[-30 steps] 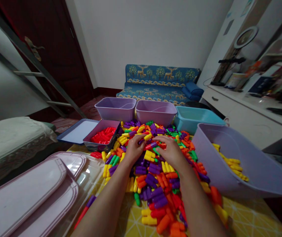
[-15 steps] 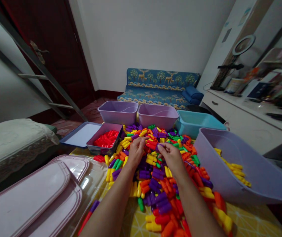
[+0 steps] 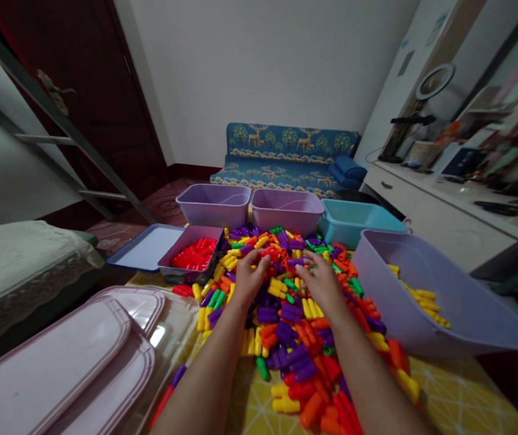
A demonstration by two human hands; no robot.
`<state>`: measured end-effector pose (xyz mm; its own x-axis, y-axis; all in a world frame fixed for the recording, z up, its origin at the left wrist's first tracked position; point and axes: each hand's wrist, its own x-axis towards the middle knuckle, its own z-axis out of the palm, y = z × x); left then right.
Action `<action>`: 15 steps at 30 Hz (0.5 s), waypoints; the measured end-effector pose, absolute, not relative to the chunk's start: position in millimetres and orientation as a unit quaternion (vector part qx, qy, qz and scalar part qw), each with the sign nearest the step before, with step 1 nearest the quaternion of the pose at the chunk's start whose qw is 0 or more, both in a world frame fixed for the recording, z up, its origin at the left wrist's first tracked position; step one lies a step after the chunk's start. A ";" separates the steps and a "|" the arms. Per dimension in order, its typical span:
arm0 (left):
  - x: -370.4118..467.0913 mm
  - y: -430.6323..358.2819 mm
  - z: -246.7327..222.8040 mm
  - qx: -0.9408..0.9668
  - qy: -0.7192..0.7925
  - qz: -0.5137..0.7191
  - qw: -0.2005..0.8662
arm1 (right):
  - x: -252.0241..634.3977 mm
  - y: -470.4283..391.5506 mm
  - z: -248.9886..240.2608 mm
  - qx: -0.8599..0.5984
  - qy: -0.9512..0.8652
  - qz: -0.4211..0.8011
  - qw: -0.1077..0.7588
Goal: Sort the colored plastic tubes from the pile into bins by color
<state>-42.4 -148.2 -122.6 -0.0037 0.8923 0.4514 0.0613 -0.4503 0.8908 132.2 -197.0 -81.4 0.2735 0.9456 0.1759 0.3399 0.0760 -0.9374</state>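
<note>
Near the middle of the colourful heap, my left hand has its thumb and fingers closed on a red plastic piece. To its right, my right hand pinches a purple piece between thumb and fingertips. A gap separates the two pieces. Under and around both hands lie loose purple, yellow, orange, red and green pieces.
Two purple bins and a turquoise bin stand behind the heap. A box of red pieces is left, beside pink lids. A large lilac bin with yellow pieces stands right.
My hands have moved slightly apart. The red and purple pieces, close together between my fingers before, are now separate. The camera view has shifted a little.
</note>
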 end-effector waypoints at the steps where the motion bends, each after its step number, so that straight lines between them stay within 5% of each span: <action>1: -41.8 -148.8 -121.6 0.618 0.391 0.589 0.345 | 137.7 -199.2 -76.8 -0.623 -0.555 0.248 0.493; 5: -40.1 -150.4 -119.5 0.607 0.377 0.598 0.363 | 148.6 -228.8 -63.8 -0.627 -0.654 0.088 0.415; 10: -39.0 -149.3 -121.8 0.615 0.403 0.577 0.357 | 130.3 -282.2 -81.6 -0.622 -0.734 0.089 0.257; 15: -38.6 -150.0 -120.8 0.622 0.403 0.571 0.353 | 107.6 -283.9 -104.5 -0.633 -0.748 0.026 0.199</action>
<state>-38.6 -150.0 -120.8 0.0227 0.9041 0.4267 0.0974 -0.4267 0.8991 107.6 -283.9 -104.5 -0.1199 0.9567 0.2651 0.9358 0.1981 -0.2915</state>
